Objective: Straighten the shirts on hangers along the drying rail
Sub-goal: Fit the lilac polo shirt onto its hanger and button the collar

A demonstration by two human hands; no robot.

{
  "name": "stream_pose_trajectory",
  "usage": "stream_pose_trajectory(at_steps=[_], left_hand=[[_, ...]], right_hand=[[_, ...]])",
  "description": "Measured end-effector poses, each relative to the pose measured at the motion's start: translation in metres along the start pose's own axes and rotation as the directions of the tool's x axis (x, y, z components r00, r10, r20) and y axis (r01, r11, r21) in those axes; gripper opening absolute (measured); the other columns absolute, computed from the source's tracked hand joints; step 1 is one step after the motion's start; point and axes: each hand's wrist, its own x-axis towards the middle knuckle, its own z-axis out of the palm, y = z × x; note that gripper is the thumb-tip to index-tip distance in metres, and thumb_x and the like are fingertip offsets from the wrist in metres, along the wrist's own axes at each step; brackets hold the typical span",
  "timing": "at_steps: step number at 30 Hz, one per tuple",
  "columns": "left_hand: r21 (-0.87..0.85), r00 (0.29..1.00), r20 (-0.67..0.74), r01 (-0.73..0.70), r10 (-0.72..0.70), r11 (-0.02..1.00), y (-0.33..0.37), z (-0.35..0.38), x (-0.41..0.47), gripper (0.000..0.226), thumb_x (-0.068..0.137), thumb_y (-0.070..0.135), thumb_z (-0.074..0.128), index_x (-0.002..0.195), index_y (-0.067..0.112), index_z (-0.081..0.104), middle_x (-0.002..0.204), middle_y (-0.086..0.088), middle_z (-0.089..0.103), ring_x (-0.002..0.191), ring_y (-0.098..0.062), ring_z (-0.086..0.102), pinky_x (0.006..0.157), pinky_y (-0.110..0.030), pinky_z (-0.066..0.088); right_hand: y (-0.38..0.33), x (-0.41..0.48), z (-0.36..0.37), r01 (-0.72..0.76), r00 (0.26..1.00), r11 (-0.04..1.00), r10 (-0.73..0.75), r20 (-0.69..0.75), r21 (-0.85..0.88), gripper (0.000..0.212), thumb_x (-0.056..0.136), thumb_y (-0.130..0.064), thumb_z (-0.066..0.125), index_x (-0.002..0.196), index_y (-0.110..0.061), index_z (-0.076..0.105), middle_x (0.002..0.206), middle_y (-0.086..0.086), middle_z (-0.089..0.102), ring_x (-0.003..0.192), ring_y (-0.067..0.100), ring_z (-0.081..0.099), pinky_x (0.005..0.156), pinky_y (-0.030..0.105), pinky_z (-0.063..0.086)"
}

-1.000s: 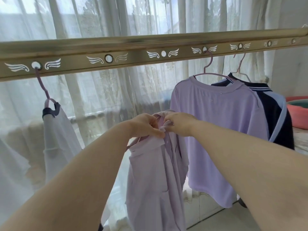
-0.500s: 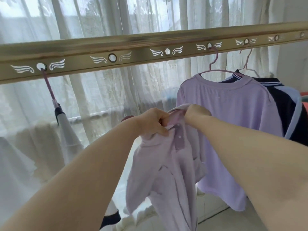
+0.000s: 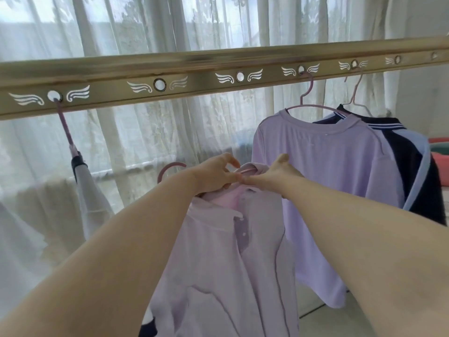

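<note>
A pale lilac buttoned shirt (image 3: 218,259) hangs in front of me, below the gold drying rail (image 3: 218,66), on a pink hanger whose hook (image 3: 170,169) pokes out to the left, off the rail. My left hand (image 3: 216,175) and my right hand (image 3: 274,175) both pinch the shirt's collar at its top. On the rail to the right hang a lilac T-shirt (image 3: 328,178) and, behind it, a navy and light blue shirt (image 3: 413,166). At the left a white garment (image 3: 92,203) hangs from a pink hanger.
White lace curtains (image 3: 170,132) cover the window behind the rail. Two holes in the rail between the left hanger and the T-shirt's hanger hold nothing. Red and green basins (image 3: 441,156) sit at the far right edge. Pale floor shows at the lower right.
The lilac shirt has turned with its button front toward me and hangs flatter. Both hands have shifted on the collar, and the hanger's hook now shows at the left.
</note>
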Motion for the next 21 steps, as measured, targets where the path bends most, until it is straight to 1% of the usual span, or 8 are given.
stream_pose_trajectory(at_steps=[2, 6, 8, 10, 13, 16, 19, 21], left_hand=[[0.024, 0.999, 0.033, -0.025, 0.024, 0.999, 0.003, -0.002, -0.001, 0.028, 0.094, 0.027, 0.057, 0.122, 0.026, 0.056, 0.066, 0.003, 0.054, 0.053, -0.008, 0.044, 0.055, -0.019, 0.037], [0.066, 0.999, 0.043, -0.022, 0.019, 0.998, 0.001, -0.007, -0.004, 0.027, 0.095, 0.025, 0.056, 0.119, 0.031, 0.063, 0.068, 0.002, 0.059, 0.059, -0.012, 0.046, 0.060, -0.021, 0.039], [0.154, 0.999, 0.046, -0.002, -0.005, 0.988, -0.006, -0.008, -0.005, 0.026, 0.095, 0.022, 0.054, 0.117, 0.031, 0.064, 0.071, 0.003, 0.064, 0.061, -0.010, 0.051, 0.063, -0.021, 0.041], [0.215, 0.999, 0.042, 0.012, -0.021, 0.977, -0.011, -0.007, -0.004, 0.025, 0.096, 0.018, 0.053, 0.115, 0.029, 0.063, 0.074, 0.005, 0.065, 0.064, -0.005, 0.053, 0.061, -0.020, 0.040], [0.244, 0.998, 0.048, 0.025, -0.037, 0.969, -0.018, -0.009, -0.002, 0.025, 0.091, 0.009, 0.055, 0.112, 0.023, 0.060, 0.079, 0.003, 0.065, 0.065, -0.008, 0.055, 0.059, -0.020, 0.040], [0.340, 0.992, 0.099, 0.037, -0.075, 0.940, -0.028, -0.011, -0.002, 0.028, 0.089, 0.002, 0.050, 0.111, 0.016, 0.058, 0.083, -0.003, 0.070, 0.070, -0.016, 0.060, 0.062, -0.023, 0.044], [0.441, 0.994, 0.072, 0.042, -0.082, 0.897, -0.037, -0.012, -0.003, 0.026, 0.088, 0.001, 0.048, 0.100, 0.019, 0.062, 0.080, 0.002, 0.064, 0.070, -0.017, 0.057, 0.056, -0.022, 0.040], [0.501, 0.996, 0.059, 0.024, -0.062, 0.865, -0.041, -0.014, -0.002, 0.026, 0.087, 0.000, 0.048, 0.091, 0.022, 0.060, 0.080, 0.004, 0.056, 0.075, -0.019, 0.055, 0.061, -0.023, 0.041]], right_hand=[[-0.001, 0.001, 0.003, -0.001, 1.000, 1.000, 0.001, -0.018, -0.001, 0.090, 0.071, -0.045, 0.075, 0.135, -0.008, 0.024, 0.130, 0.016, 0.050, 0.116, 0.035, 0.053, 0.090, 0.041, 0.045], [0.002, 0.007, 0.003, -0.009, 0.999, 0.995, 0.004, -0.046, -0.100, 0.047, 0.085, -0.020, 0.059, 0.127, -0.008, 0.042, 0.123, 0.012, 0.057, 0.108, 0.031, 0.057, 0.082, 0.034, 0.046], [0.003, 0.011, 0.001, -0.008, 1.000, 0.992, 0.006, -0.017, -0.124, 0.035, 0.086, -0.012, 0.057, 0.121, -0.007, 0.056, 0.112, 0.011, 0.059, 0.093, 0.028, 0.055, 0.074, 0.031, 0.043], [0.004, 0.014, 0.003, -0.022, 1.000, 0.991, 0.022, 0.000, -0.129, 0.028, 0.088, -0.009, 0.055, 0.115, -0.006, 0.062, 0.097, 0.009, 0.054, 0.083, 0.027, 0.049, 0.070, 0.027, 0.039], [0.008, 0.022, 0.007, -0.047, 0.999, 0.994, 0.044, -0.026, -0.097, 0.029, 0.088, -0.007, 0.056, 0.115, -0.004, 0.064, 0.096, 0.008, 0.055, 0.084, 0.027, 0.052, 0.074, 0.026, 0.043], [0.008, 0.025, 0.006, -0.100, 0.983, 0.983, 0.074, 0.166, 0.155, 0.032, 0.088, 0.007, 0.050, 0.119, 0.002, 0.061, 0.108, 0.015, 0.063, 0.094, 0.031, 0.063, 0.087, 0.037, 0.054], [0.009, 0.016, 0.005, -0.067, 0.933, 0.980, -0.004, 0.359, 0.185, 0.034, 0.089, 0.011, 0.049, 0.122, 0.006, 0.058, 0.106, 0.018, 0.062, 0.093, 0.029, 0.062, 0.091, 0.039, 0.054], [0.012, 0.013, 0.003, -0.037, 0.883, 0.975, -0.071, 0.463, 0.221, 0.034, 0.089, 0.013, 0.048, 0.120, 0.007, 0.062, 0.106, 0.020, 0.065, 0.097, 0.030, 0.064, 0.089, 0.036, 0.056]])
